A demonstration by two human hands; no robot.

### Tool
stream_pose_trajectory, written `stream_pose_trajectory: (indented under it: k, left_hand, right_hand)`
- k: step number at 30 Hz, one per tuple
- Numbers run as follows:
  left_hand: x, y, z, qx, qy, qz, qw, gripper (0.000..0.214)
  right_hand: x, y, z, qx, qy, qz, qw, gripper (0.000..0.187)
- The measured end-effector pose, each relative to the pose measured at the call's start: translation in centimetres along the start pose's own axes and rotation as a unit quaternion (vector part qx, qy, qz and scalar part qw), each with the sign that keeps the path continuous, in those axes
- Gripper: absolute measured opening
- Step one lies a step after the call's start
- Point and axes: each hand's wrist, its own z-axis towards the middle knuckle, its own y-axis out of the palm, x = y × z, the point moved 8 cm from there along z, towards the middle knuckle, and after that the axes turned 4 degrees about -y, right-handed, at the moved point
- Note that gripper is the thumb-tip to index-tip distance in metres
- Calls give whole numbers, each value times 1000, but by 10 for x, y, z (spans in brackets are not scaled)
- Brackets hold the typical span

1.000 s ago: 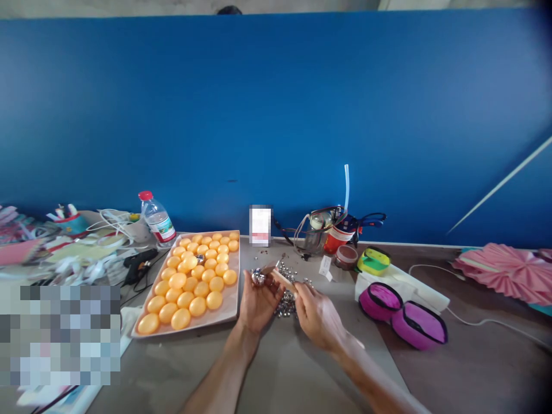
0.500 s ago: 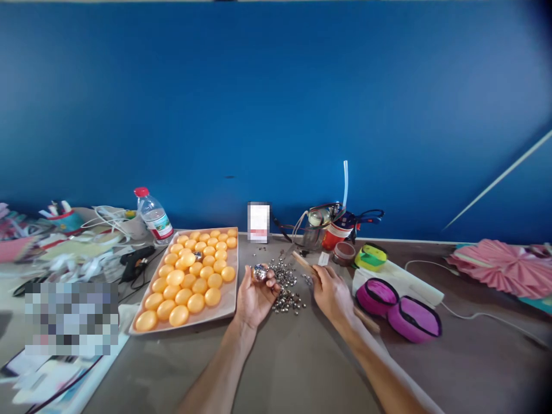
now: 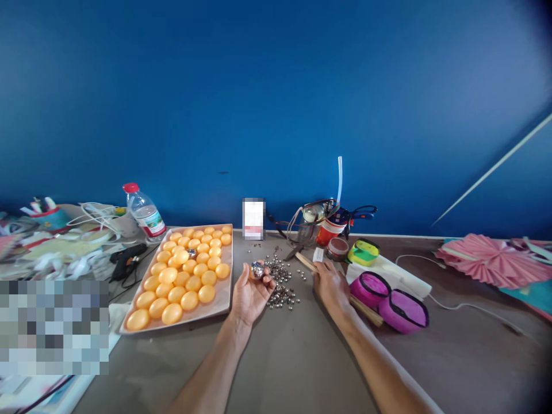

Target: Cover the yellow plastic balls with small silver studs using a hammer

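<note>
A small ball covered in shiny silver studs (image 3: 257,269) rests in the fingers of my left hand (image 3: 250,296), palm turned up. An orange patch shows on the ball's side. My right hand (image 3: 332,287) is palm down with its fingers around a long wooden handle (image 3: 366,310), which sticks out on both sides of the hand. At the handle's far end lies a dark narrow piece (image 3: 294,253); whether it is joined to the handle I cannot tell. Loose silver studs (image 3: 282,296) lie in a pile between my hands.
Left stands a white tray (image 3: 207,313) of orange balls, one partly silver. A water bottle (image 3: 149,215) and glue gun (image 3: 127,259) lie beyond. Purple mesh pouches (image 3: 403,310), a yellow-green pouch (image 3: 364,252), a jar (image 3: 337,249) and a pink pleated piece (image 3: 487,259) are right.
The view has shifted slightly, so everything sits a little further left. My right hand and the wooden handle have lowered towards the table, and more of the handle shows. My left hand keeps the ball.
</note>
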Motion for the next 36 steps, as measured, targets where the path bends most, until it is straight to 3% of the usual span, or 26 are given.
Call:
stream_pose_trajectory:
  k: [6,10,15,22,26,31,36]
  left_hand:
    - [0,-2,0,8,3,11,1000,26]
    - [0,-2,0,6,2,12,1000,27]
    - [-2,-1,0,-2,0,17,1000,28]
    - [-4,-5,1,14,4,44,999,22]
    - [-4,-8,2,17,9,42,999,20]
    - [-6,-9,2,19,4,50,999,22]
    - [-6,-5,1,6,6,59,998,27]
  right_hand:
    - [-5,-6,0,17,4,3,1000,22]
    - [-25,-16,-4,34,-54,21,998,25]
    - [-45,-3,-9,-31,-91,2,995,18]
    - [-49,12,-10,-69,-100,-3,993,19]
    - [-50,6,-10,-55,-101,43,992,20]
    - [-51,-8,-12,22,-111,182,977,21]
    - [-47,2,-13,9,-99,267,959,20]
